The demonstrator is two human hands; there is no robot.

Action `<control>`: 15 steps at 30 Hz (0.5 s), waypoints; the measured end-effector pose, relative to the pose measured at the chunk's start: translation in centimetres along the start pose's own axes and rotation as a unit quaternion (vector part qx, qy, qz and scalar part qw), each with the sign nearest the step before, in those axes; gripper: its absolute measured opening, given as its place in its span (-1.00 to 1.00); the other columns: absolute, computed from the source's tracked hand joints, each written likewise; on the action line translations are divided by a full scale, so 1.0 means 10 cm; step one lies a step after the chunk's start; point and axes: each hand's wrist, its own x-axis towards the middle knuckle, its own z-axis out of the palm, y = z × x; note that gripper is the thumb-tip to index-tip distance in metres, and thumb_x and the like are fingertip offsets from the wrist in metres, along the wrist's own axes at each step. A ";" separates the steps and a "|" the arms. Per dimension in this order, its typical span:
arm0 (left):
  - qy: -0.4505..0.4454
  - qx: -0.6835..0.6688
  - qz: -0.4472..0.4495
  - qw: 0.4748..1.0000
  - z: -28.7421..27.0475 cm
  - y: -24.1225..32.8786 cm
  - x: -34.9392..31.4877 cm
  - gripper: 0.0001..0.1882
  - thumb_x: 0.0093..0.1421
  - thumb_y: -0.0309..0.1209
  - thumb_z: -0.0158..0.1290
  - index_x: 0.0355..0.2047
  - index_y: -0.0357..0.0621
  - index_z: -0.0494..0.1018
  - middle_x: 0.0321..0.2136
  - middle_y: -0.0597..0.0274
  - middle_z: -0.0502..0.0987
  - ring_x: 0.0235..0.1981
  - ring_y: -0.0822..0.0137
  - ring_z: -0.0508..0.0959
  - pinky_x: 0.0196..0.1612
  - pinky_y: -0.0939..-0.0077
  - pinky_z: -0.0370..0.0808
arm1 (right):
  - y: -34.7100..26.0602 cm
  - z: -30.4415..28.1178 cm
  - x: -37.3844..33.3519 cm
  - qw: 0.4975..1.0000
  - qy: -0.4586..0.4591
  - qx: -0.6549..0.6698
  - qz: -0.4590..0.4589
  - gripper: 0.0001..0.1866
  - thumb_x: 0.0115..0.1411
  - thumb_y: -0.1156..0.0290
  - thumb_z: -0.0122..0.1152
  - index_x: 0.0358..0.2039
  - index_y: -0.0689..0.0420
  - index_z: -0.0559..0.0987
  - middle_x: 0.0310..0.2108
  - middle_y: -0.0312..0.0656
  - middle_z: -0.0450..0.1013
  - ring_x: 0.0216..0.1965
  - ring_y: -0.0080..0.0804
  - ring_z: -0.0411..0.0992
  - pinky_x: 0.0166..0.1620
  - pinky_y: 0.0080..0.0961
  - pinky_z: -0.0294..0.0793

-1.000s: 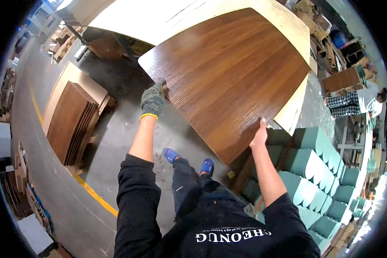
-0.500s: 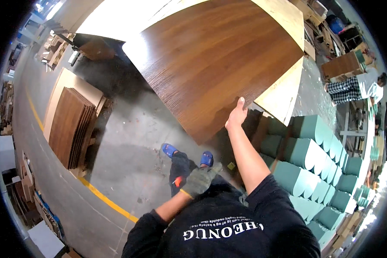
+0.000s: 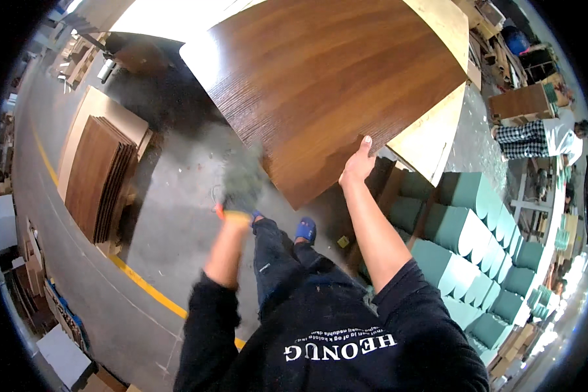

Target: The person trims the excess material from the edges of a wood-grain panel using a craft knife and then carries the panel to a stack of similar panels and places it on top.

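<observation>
A large brown wood-grain panel lies tilted at the near end of a pale board stack, its near corner jutting over the floor. My bare right hand is closed on the panel's near right edge, thumb on top and fingers hidden beneath. My left hand, in a grey-green work glove, is raised near the panel's left edge and smeared by motion. Whether it touches the panel, and how its fingers stand, I cannot make out. A small orange object shows at the left glove's side; its kind is unclear.
Pale boards lie under the panel. At left, a stack of brown panels rests on a larger board beside a yellow floor line. Green-and-white rounded blocks are piled at right. Another person stands at far right.
My left hand has swung up and leftward from near my body toward the panel's left edge. My right hand keeps its hold, and the panel has shifted slightly in view.
</observation>
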 end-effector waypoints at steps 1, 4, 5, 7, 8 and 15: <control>-0.130 -0.059 -0.005 0.990 -0.14 0.21 -0.34 -0.55 0.17 -0.40 -0.18 0.11 -0.09 0.23 -0.53 0.04 0.48 -0.53 0.17 0.50 -0.47 0.28 0.41 | -0.04 0.06 -0.07 1.000 -0.007 0.006 0.005 -0.45 0.21 0.12 0.05 0.04 0.32 0.32 -0.01 -0.06 0.36 -0.03 -0.28 0.33 0.03 -0.38 0.29; -0.297 -0.129 0.217 0.921 -0.84 0.70 -0.77 -0.50 0.11 -0.34 -0.09 0.10 -0.09 0.21 -0.60 0.14 0.43 -0.64 0.22 0.45 -0.63 0.20 0.33 | -0.14 0.03 -0.15 1.000 0.006 -0.023 0.016 -0.44 0.21 0.12 0.05 0.04 0.33 0.31 -0.02 -0.05 0.36 -0.04 -0.27 0.34 0.03 -0.40 0.30; -0.217 -0.232 0.194 0.928 -1.03 0.74 -0.89 -0.47 0.10 -0.30 -0.07 0.11 -0.10 0.21 -0.55 0.14 0.45 -0.59 0.19 0.47 -0.56 0.13 0.36 | -0.12 0.04 -0.18 0.999 -0.001 -0.030 0.028 -0.44 0.21 0.13 0.05 0.05 0.34 0.30 -0.02 -0.05 0.37 -0.04 -0.26 0.34 0.03 -0.40 0.30; -0.263 -0.302 0.124 0.908 -0.92 0.71 -1.00 -0.51 0.10 -0.32 -0.08 0.07 -0.10 0.27 -0.47 0.10 0.46 -0.48 0.15 0.48 -0.45 0.11 0.38 | -0.10 0.07 -0.12 0.999 -0.001 -0.035 0.026 -0.44 0.22 0.13 0.04 0.05 0.35 0.30 -0.03 -0.04 0.37 -0.04 -0.26 0.34 0.03 -0.39 0.30; -0.109 -0.246 0.062 0.961 -0.68 0.63 -1.05 -0.55 0.10 -0.36 -0.09 0.03 -0.12 0.30 -0.44 0.08 0.45 -0.44 0.12 0.48 -0.43 0.15 0.39 | -0.09 0.10 -0.10 1.000 -0.008 -0.018 0.011 -0.43 0.22 0.13 0.04 0.05 0.35 0.30 -0.03 -0.04 0.37 -0.04 -0.25 0.35 0.03 -0.39 0.30; -0.048 -0.252 -0.113 0.960 0.29 -0.33 -0.06 -0.61 0.17 -0.45 -0.09 0.04 -0.04 0.34 -0.21 0.16 0.51 -0.44 0.14 0.49 -0.39 0.35 0.44 | 0.05 0.07 -0.12 0.999 -0.031 0.001 0.034 -0.41 0.22 0.11 0.03 0.06 0.35 0.28 -0.01 -0.01 0.35 -0.04 -0.25 0.35 0.02 -0.38 0.31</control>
